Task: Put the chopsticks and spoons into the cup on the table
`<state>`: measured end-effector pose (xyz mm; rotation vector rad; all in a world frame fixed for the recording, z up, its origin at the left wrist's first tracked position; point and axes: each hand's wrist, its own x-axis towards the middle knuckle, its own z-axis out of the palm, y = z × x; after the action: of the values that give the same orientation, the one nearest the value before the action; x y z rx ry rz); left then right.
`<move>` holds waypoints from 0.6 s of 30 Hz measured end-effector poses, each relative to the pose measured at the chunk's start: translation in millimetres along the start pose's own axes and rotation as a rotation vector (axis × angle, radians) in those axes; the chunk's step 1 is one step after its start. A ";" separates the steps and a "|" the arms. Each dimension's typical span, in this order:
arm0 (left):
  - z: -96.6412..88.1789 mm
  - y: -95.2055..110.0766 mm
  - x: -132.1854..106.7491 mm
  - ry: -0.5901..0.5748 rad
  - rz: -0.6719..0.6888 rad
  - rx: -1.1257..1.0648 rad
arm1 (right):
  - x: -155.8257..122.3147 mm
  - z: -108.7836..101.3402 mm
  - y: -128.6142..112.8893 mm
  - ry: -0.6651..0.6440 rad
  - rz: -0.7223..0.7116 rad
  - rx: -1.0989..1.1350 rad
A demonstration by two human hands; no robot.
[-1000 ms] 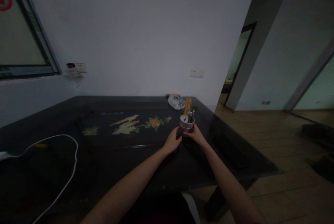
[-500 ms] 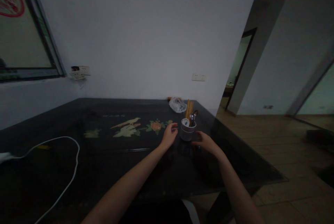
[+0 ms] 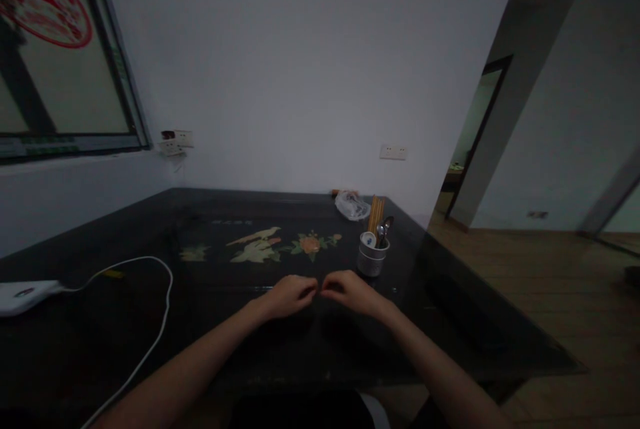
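A small metal cup (image 3: 372, 258) stands on the black table (image 3: 225, 322), holding wooden chopsticks (image 3: 376, 213) and a spoon (image 3: 386, 229). My left hand (image 3: 290, 296) and my right hand (image 3: 350, 292) rest low over the tabletop, side by side and nearly touching, a little in front and to the left of the cup. Both hands have their fingers curled loosely inward. Nothing shows in either hand, though the light is dim.
A painted bird and flower design (image 3: 270, 246) decorates the tabletop. A white cable (image 3: 150, 322) loops at the left from a white device (image 3: 23, 296). A crumpled clear bag (image 3: 352, 205) lies at the far edge. A doorway and wooden floor are at the right.
Both hands have let go of the cup and drawn back toward me, meeting in front of it. The camera view has shifted slightly right and up.
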<state>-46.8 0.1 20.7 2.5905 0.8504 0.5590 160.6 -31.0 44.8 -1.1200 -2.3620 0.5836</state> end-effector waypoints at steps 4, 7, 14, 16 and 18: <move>-7.3 -9.3 -9.4 -0.074 0.024 0.163 | 4.9 24.0 21.1 0.010 -0.013 -0.137; -4.0 -10.2 -5.7 -0.079 0.026 0.170 | 0.8 31.6 30.9 0.080 -0.015 -0.162; 7.6 -4.5 -3.3 -0.118 0.082 0.194 | 1.6 31.9 31.5 0.082 -0.044 -0.089; 5.6 -2.6 -3.7 -0.115 0.084 0.200 | 2.3 32.2 32.1 0.071 -0.047 -0.085; 3.8 -1.2 -4.0 -0.111 0.082 0.208 | 2.2 32.7 32.7 0.067 -0.054 -0.082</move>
<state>-48.6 -2.3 15.9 2.8250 0.8071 0.3618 160.6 -16.1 1.0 -1.0896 -2.3692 0.4268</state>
